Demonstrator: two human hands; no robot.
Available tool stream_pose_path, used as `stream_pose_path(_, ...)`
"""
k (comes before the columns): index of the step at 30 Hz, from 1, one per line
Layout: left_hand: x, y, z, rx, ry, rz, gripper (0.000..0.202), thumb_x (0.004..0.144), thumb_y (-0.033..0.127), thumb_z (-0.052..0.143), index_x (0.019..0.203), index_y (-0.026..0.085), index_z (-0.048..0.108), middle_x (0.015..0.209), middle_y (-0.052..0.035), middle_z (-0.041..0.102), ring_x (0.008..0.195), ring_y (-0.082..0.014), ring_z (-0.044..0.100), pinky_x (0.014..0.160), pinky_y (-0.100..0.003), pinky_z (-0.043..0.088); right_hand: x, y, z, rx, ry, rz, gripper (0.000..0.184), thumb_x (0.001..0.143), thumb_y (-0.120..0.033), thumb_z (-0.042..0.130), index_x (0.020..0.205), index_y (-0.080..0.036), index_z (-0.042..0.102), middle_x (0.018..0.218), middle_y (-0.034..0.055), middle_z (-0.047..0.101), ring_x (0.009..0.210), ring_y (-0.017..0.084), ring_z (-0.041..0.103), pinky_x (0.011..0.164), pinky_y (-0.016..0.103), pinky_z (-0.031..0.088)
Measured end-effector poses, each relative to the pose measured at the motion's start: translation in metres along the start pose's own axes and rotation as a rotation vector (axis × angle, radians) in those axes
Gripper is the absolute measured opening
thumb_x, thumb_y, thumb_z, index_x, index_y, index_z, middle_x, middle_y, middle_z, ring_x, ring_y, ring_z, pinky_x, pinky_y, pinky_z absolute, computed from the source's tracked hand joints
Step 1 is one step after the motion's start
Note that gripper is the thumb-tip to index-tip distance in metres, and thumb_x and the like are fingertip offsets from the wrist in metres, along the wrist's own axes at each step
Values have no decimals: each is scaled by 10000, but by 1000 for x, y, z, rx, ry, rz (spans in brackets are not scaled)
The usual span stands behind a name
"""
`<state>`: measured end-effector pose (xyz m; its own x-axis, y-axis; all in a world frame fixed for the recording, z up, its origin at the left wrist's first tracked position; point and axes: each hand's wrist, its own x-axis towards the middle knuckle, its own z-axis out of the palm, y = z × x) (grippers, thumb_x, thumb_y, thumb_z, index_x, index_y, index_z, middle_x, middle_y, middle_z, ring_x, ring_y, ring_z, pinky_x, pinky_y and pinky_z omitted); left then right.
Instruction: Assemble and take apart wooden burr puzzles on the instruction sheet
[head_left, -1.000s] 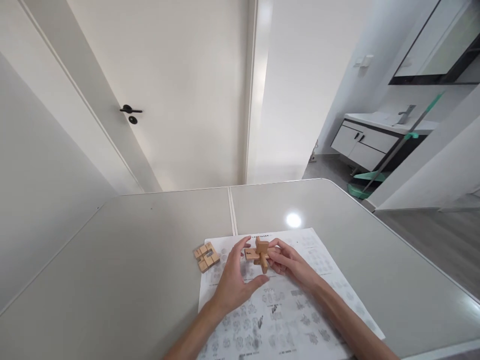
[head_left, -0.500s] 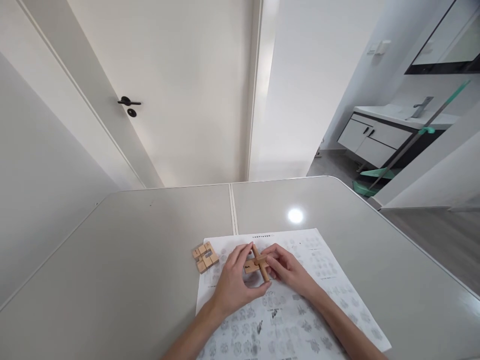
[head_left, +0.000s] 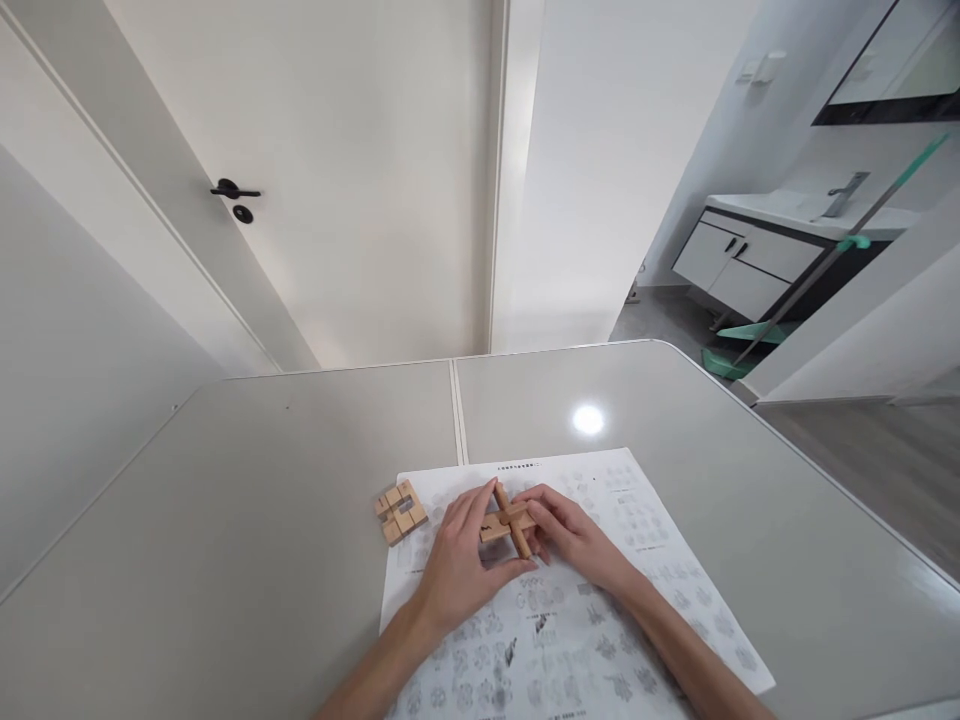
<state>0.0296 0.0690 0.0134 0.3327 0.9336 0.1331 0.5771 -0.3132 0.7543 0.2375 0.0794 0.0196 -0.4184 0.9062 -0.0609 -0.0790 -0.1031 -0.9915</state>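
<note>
- The right hand (head_left: 574,535) pinches the right end of a wooden puzzle cross (head_left: 510,517) between thumb and fingers.
- The left hand (head_left: 457,555) makes a wide C around the cross's left side. One fingertip is by the far end of the slanted bar and the thumb is by its near end. I cannot tell if they press on it.
- The cross is between the two hands, over the printed paper (head_left: 555,470).
- It looks light and hard, so it should not bend or squash. The wood seems smooth, maybe a bit slippery, and not easy to break. The bars might slide apart, so the ends of the bars look like good spots to hold, close to where they meet.
- Its bars are straight and tan. The flat one on the left has a dark mark.
- To the left is a flat wooden puzzle block (head_left: 401,510), squarish, with grooves and a little gap. It lies partly on the paper's left edge.
- The paper is thin and white, with rows of small gray pictures.
- Under it is a smooth gray table (head_left: 225,520) with a shiny light spot.
- Far away are a pale door (head_left: 360,200) and, to the right, a white sink cabinet (head_left: 739,265).
</note>
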Motion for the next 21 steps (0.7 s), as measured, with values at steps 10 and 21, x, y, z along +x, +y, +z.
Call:
stream_pose_path(10,3,1,-10,-70,28,-2,1003,631,469,965,1492,380,459,1424,-72,625,1307,-359,571,1075,-558,494,0,8,-4,71,14,60,422,972,-663,571,1006,-244,540,579,-106,336,522,108,253,515,262,183)
stream_pose_path(21,4,8,-18,-99,27,49,946,642,381,947,1476,352,500,1393,-83,657,1259,-354,605,1066,-558,499,0,3,4,72,90,44,459,937,-694,596,994,-239,569,561,-92,408,513,107,281,499,251,229)
